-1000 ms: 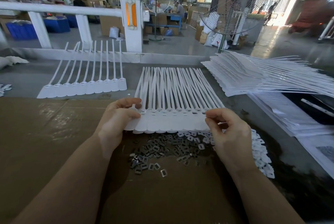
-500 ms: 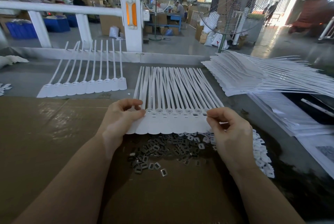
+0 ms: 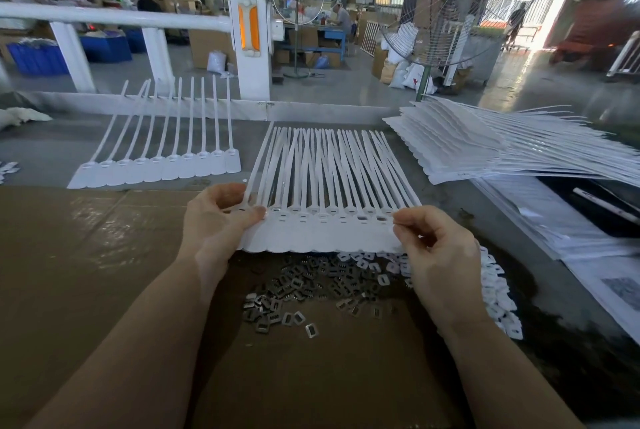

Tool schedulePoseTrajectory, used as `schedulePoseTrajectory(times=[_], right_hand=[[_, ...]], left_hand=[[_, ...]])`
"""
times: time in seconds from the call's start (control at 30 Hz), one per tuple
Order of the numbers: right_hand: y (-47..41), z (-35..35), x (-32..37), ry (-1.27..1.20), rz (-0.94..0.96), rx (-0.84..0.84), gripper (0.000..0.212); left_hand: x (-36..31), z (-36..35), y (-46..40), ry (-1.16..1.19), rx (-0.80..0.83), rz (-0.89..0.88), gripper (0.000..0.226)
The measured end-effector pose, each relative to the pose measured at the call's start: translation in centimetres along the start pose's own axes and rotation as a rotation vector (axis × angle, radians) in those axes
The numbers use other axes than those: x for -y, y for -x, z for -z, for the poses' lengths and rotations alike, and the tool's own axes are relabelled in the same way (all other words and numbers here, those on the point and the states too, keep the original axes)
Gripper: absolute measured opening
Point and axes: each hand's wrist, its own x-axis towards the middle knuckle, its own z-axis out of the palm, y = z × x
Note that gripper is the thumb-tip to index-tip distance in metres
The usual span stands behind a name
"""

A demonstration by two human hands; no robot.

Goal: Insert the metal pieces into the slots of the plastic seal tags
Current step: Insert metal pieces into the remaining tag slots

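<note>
I hold a joined strip of white plastic seal tags by its two ends, tails pointing away from me. My left hand pinches the strip's left end with thumb on top. At the right end, my right hand grips the edge with thumb and forefinger. Most slots along the strip show a metal insert; the two nearest my right hand look dark. A heap of small metal pieces lies on the cardboard just below the strip, partly hidden by it.
Another strip of seal tags lies flat at the back left. A tall stack of tag strips sits at the back right. Small white plastic caps are piled right of the metal pieces. Brown cardboard covers the table front.
Both hands have lifted the strip's near edge slightly off the metal pieces and tilted it up toward me. My left thumb slid a little along the top of the left end.
</note>
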Motion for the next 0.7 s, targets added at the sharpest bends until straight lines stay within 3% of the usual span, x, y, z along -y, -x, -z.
schedulePoseTrajectory(times=[0.7], right_hand=[[-0.25,0.09,0.49,0.056,-0.039,0.004,0.018]], left_hand=[[0.86,-0.43,0.01,-0.096,-0.043,-0.069,0.034]])
